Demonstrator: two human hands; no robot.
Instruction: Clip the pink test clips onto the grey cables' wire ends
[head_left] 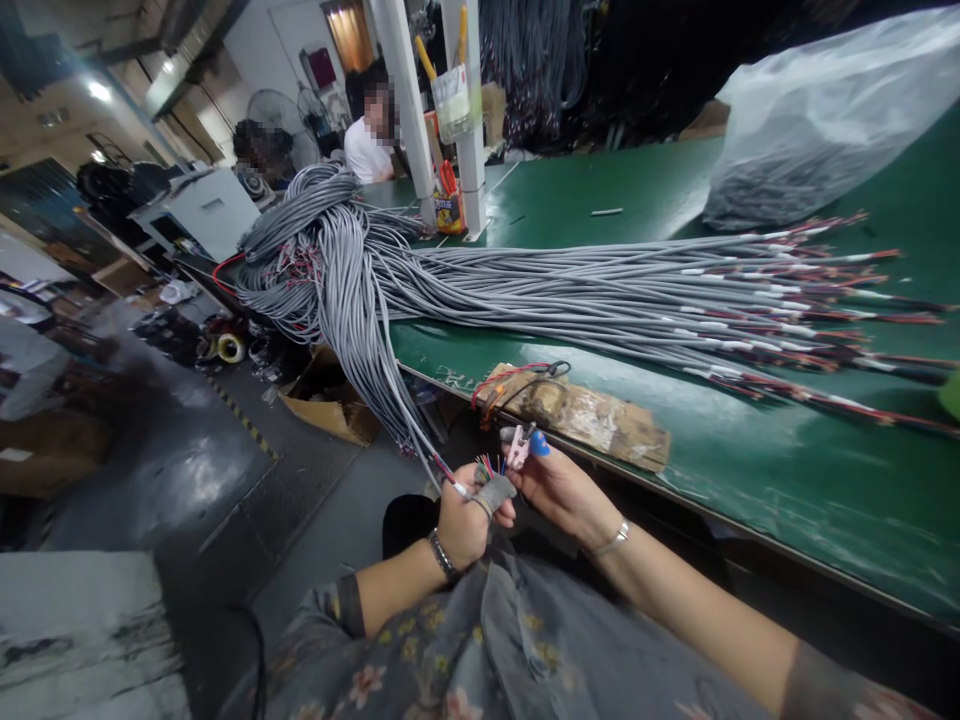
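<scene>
My left hand (461, 520) is closed around the end of a grey cable (436, 462), with a worn grey cover on its thumb. Thin coloured wires (489, 464) fan out above that thumb. Close beside it, my right hand (555, 490) pinches a small pale pink clip-like piece (517, 449) near the wire tips. A blue cover (538, 443) sits on the right thumb. Whether the pink piece touches the wires I cannot tell. The held cable hangs from a large bundle of grey cables (465, 290) draped over the table's edge.
A cardboard-like block (600, 420) with red and black leads lies at the green table's (795, 500) near edge. A clear plastic bag (825, 120) stands at the back right. Posts (469, 170) hold tools. Beyond them sits a person (369, 145). An open carton (330, 400) is on the floor.
</scene>
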